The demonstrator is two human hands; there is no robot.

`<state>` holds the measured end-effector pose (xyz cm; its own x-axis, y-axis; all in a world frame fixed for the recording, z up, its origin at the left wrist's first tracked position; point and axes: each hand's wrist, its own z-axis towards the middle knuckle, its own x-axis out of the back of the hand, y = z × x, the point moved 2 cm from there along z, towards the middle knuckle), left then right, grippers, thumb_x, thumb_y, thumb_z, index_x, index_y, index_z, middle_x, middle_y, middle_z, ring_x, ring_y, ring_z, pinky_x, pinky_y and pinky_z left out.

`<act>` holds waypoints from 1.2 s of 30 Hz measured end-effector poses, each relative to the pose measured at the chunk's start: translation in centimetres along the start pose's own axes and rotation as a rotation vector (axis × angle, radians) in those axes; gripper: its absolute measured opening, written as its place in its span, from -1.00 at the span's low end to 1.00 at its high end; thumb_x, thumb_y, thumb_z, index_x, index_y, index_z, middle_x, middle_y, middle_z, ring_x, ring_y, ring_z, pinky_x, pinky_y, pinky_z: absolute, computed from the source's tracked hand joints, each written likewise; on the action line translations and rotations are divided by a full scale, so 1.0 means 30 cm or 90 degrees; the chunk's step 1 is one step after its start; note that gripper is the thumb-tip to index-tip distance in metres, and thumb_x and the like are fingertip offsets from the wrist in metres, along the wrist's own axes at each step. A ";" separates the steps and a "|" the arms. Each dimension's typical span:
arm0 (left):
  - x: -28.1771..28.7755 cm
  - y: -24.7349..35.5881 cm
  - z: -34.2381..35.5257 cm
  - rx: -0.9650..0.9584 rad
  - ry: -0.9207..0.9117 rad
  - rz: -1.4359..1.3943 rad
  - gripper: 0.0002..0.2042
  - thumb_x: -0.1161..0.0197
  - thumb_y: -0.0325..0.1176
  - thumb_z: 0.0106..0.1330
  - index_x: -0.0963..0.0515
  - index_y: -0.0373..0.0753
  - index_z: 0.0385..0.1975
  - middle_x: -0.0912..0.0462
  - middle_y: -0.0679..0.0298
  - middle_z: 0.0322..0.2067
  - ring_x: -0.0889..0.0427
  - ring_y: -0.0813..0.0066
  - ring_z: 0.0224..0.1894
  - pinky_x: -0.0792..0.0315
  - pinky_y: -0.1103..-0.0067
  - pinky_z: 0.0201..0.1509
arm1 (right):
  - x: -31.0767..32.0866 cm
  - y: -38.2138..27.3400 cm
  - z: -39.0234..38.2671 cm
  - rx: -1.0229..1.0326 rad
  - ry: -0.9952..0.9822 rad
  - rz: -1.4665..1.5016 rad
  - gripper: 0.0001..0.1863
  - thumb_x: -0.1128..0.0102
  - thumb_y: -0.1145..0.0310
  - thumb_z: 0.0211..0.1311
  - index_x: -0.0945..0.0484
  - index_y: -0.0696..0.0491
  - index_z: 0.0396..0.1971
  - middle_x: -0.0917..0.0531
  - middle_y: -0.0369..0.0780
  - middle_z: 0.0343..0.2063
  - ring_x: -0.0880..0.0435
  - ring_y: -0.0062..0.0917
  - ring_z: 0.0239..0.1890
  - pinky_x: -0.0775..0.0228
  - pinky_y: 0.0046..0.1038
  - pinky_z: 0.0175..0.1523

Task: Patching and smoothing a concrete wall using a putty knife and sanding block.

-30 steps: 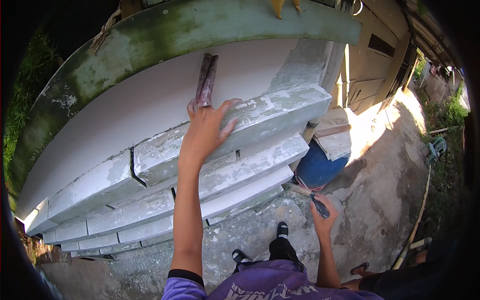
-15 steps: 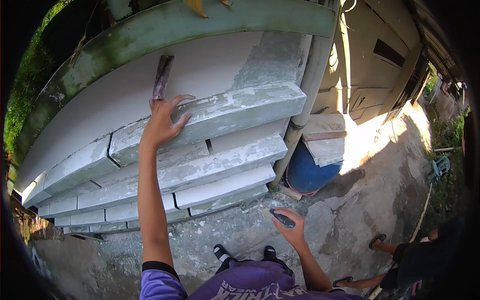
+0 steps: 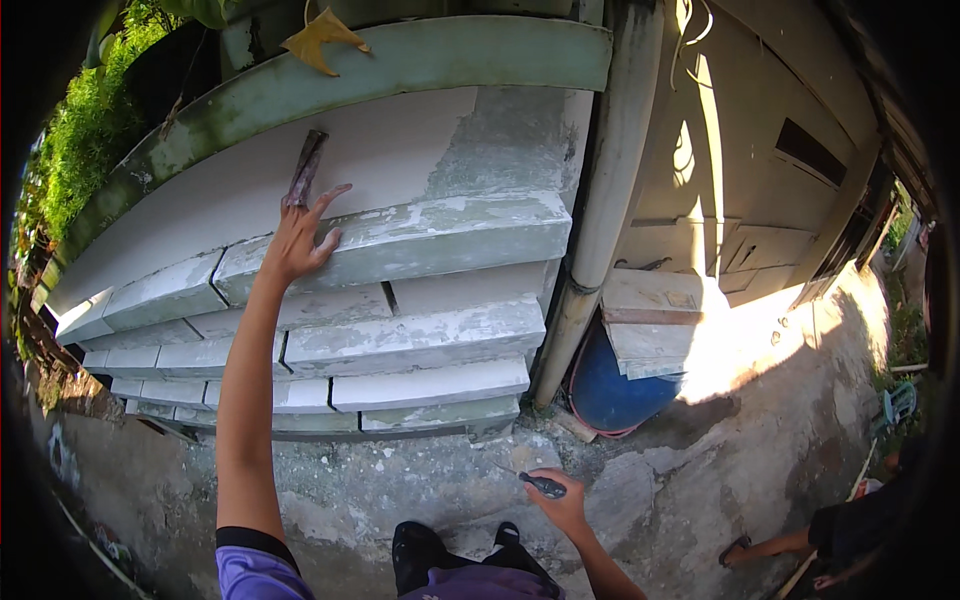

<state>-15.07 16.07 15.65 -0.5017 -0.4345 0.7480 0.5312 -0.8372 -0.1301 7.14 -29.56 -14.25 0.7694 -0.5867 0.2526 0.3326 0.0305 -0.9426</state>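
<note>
My left hand [image 3: 294, 245] reaches up to a white wall panel [image 3: 390, 125] above a stepped, block-patterned ledge [image 3: 440, 235]. A narrow, flat, putty-smeared scraper [image 3: 306, 165] rises from its fingers against the panel. Thumb and forefinger are spread apart, while the other fingers, at the scraper's lower end, are mostly hidden. Low over the concrete, my right hand [image 3: 562, 503] is closed round a small tool with a dark handle [image 3: 545, 486]. Its thin metal end points up and left, and its exact kind is unclear. Patchy white coating covers the ledge's green-grey faces.
A pipe [image 3: 605, 200] runs down the ledge's right end. Beside it stands a blue barrel [image 3: 620, 385] with boards [image 3: 655, 320] on top. A green rim [image 3: 400, 60] overhangs the panel, bearing a yellow leaf [image 3: 325, 42]. Another person's leg [image 3: 785, 545] shows at lower right.
The view has shifted, with the ledge's right end and both hands now further left in it. Both hands keep the same tools, and the left stays close to the panel.
</note>
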 end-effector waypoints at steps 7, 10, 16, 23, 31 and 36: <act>0.023 0.013 0.010 -0.049 0.021 0.006 -0.34 -0.12 -0.16 0.22 -0.24 0.06 0.41 -0.34 -0.18 0.27 -0.21 -0.09 0.37 0.02 0.14 0.44 | 0.054 -0.009 -0.009 0.011 0.073 -0.015 -0.80 -0.46 0.56 0.03 -0.71 0.20 -0.29 -0.75 -0.15 -0.30 -0.73 -0.47 -0.23 -0.52 -0.46 -0.06; 0.009 -0.006 0.014 -0.059 0.021 0.011 -0.34 -0.11 -0.15 0.23 -0.23 0.08 0.42 -0.39 -0.15 0.22 -0.25 -0.07 0.33 -0.01 0.13 0.42 | 0.026 0.007 -0.042 -0.008 0.107 0.004 -0.82 -0.44 0.58 0.03 -0.70 0.22 -0.31 -0.74 -0.16 -0.32 -0.69 -0.51 -0.24 -0.50 -0.46 -0.07; -0.031 -0.024 -0.007 -0.058 0.060 0.036 -0.35 -0.10 -0.12 0.24 -0.24 0.09 0.40 -0.53 -0.12 0.01 -0.38 -0.03 0.20 -0.08 0.15 0.37 | -0.078 0.044 -0.149 -0.076 0.133 0.011 -0.80 -0.46 0.56 0.02 -0.70 0.22 -0.31 -0.74 -0.17 -0.35 -0.72 -0.51 -0.28 -0.52 -0.48 -0.09; -0.018 -0.034 -0.015 -0.057 0.059 -0.019 -0.35 -0.17 -0.13 0.20 -0.27 0.08 0.37 -0.53 -0.12 -0.11 -0.39 -0.02 0.14 -0.11 0.15 0.33 | -0.137 -0.010 -0.118 -0.030 0.075 -0.076 -0.81 -0.46 0.55 0.03 -0.70 0.21 -0.32 -0.75 -0.16 -0.35 -0.72 -0.50 -0.28 -0.53 -0.48 -0.09; -0.004 -0.050 -0.014 0.003 0.095 -0.082 -0.30 -0.27 -0.18 0.17 -0.24 0.12 0.39 -0.46 -0.16 0.02 -0.29 -0.04 0.24 0.01 0.15 0.39 | -0.177 0.074 0.004 -0.064 0.054 -0.016 -0.81 -0.45 0.58 0.03 -0.69 0.24 -0.32 -0.73 -0.20 -0.36 -0.67 -0.59 -0.32 -0.51 -0.52 -0.14; -0.008 -0.070 -0.009 0.145 0.136 -0.083 -0.30 -0.31 -0.19 0.18 -0.26 0.07 0.39 -0.24 -0.20 0.29 -0.05 -0.05 0.41 0.17 0.16 0.43 | -0.232 0.096 0.137 -0.126 0.017 0.017 -0.79 -0.48 0.55 0.03 -0.70 0.22 -0.29 -0.75 -0.18 -0.31 -0.70 -0.57 -0.25 -0.51 -0.52 -0.05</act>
<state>-16.24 17.83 15.56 -0.6950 -0.4083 0.5918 0.5793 -0.8055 0.1247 4.99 -22.07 -17.82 0.7608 -0.6092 0.2237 0.1967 -0.1120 -0.9740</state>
